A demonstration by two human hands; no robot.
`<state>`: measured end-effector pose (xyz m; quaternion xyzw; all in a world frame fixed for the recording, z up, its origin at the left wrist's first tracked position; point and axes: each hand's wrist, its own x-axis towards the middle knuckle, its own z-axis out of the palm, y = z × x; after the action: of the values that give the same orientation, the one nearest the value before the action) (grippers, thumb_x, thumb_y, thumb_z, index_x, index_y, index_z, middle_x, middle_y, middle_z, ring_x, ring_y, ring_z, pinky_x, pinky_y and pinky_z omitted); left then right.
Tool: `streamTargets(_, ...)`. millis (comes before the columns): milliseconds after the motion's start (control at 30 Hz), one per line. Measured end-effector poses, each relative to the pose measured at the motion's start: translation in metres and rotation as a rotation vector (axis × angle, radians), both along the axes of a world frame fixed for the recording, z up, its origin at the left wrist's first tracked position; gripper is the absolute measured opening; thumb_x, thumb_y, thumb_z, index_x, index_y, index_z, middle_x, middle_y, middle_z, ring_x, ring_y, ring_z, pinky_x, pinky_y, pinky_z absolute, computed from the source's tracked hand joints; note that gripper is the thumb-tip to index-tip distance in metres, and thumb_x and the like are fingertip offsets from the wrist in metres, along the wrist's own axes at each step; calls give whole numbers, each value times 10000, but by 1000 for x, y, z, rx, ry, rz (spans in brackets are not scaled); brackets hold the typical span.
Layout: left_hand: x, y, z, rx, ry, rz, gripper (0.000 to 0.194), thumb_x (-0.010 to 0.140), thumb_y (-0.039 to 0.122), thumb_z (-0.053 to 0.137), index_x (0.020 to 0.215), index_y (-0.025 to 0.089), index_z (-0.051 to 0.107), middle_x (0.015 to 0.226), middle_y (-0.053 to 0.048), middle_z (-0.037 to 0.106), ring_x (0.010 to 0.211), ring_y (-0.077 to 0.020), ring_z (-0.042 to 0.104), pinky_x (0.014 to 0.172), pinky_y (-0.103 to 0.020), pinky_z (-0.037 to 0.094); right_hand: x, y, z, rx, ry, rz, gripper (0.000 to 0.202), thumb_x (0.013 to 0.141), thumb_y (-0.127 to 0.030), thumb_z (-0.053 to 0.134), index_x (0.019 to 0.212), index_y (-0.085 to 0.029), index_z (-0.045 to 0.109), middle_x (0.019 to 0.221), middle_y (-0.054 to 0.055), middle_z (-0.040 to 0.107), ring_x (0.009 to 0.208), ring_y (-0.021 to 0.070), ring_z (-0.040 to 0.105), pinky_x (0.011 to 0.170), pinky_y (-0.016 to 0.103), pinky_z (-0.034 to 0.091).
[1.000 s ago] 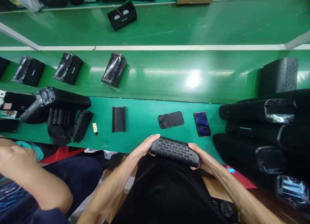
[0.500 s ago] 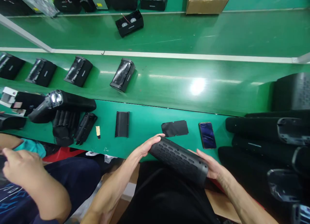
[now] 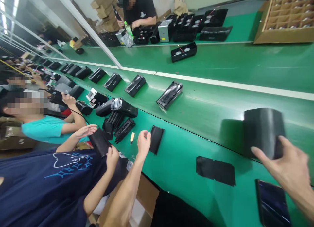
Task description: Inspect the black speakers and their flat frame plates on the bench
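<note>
At the right, my right hand [image 3: 287,164] grips a smooth black speaker housing [image 3: 263,132], thumb and fingers on opposite sides of its lower end. The housing is blurred and stands over the edge of the green belt; whether it rests there I cannot tell. My left hand [image 3: 144,143], fingers loosely bent and apart, is beside a black rectangular panel [image 3: 157,140] on the green bench. Contact between them is unclear. A flat black sheet [image 3: 216,170] with notched edges lies between my hands. Below my right hand is a phone [image 3: 273,202].
Several black housings, one a speaker housing [image 3: 169,95], line the green belt [image 3: 208,112]. Black parts [image 3: 124,130] are piled left of a small yellowish tube [image 3: 132,137]. A co-worker at left holds a black panel [image 3: 100,141]. A divided carton [image 3: 289,19] stands top right.
The view has swung left. My left hand has left the black housing and moved to the panel. My right hand now holds a black housing alone, farther forward at the belt.
</note>
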<state>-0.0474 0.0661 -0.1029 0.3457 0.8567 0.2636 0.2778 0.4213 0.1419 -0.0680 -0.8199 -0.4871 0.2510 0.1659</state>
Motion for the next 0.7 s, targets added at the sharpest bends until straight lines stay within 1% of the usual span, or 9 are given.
streamTargets(100,-29,20,-15,-83,65,-46,456,971,463,553,1326,176,564,1286,-174,667,1210,-297,627,1077,-423,443,-2,21,-21,126,-148,-99,954,754,-730,613,1560,-226,526,1622,294,377,1423,590,395,1040,735,369)
streamTargets(200,-37,36,-29,-157,80,-121,411,957,448,602,1269,182,627,1224,-170,712,1219,-317,635,1083,-430,439,2,24,-43,206,-199,-101,841,777,-631,664,1526,-266,549,1596,286,399,1369,607,416,998,762,358)
streamTargets(267,-37,42,-33,-173,73,-172,326,963,436,599,1186,210,672,1219,-152,732,1242,-321,631,1085,-419,440,9,24,-53,196,-222,-80,810,779,-607,680,1505,-271,553,1585,283,392,1333,611,427,955,759,373)
streamTargets(367,-32,46,-31,-151,32,-244,237,964,421,586,1080,245,696,1173,-125,760,1228,-325,651,1041,-402,471,23,30,-56,75,-201,-37,868,773,-652,676,1518,-238,518,1581,299,347,1288,612,447,943,730,386)
streamTargets(433,-25,45,-27,-116,-17,-285,235,955,436,581,1032,242,687,1079,-116,775,1121,-322,703,948,-386,518,33,35,-54,-3,-172,-11,945,746,-670,688,1550,-222,474,1593,287,315,1279,598,463,973,708,389)
streamTargets(500,-12,41,-24,-80,-81,-315,278,948,477,565,1032,229,660,940,-91,772,892,-287,750,799,-358,556,41,35,-52,-29,-145,8,1005,721,-658,700,1578,-206,434,1605,266,298,1298,581,464,1017,698,386)
streamTargets(533,-3,39,-22,-64,-119,-324,311,945,503,554,1050,222,641,861,-68,758,755,-257,743,717,-341,558,43,33,-52,-12,-137,6,1019,718,-648,702,1585,-190,423,1605,263,298,1321,573,450,1043,694,378)
streamTargets(600,20,32,-20,-39,-206,-333,379,932,552,549,1094,212,597,722,-15,709,547,-204,683,585,-308,537,44,21,-56,76,-129,-17,1011,737,-635,687,1582,-151,417,1591,270,311,1377,552,402,1093,681,352)
streamTargets(700,63,20,-18,-17,-356,-317,455,892,602,582,1110,204,538,626,32,651,457,-176,648,486,-272,513,38,-8,-69,251,-121,-97,967,781,-634,662,1563,-125,409,1545,286,338,1403,522,370,1113,675,336)
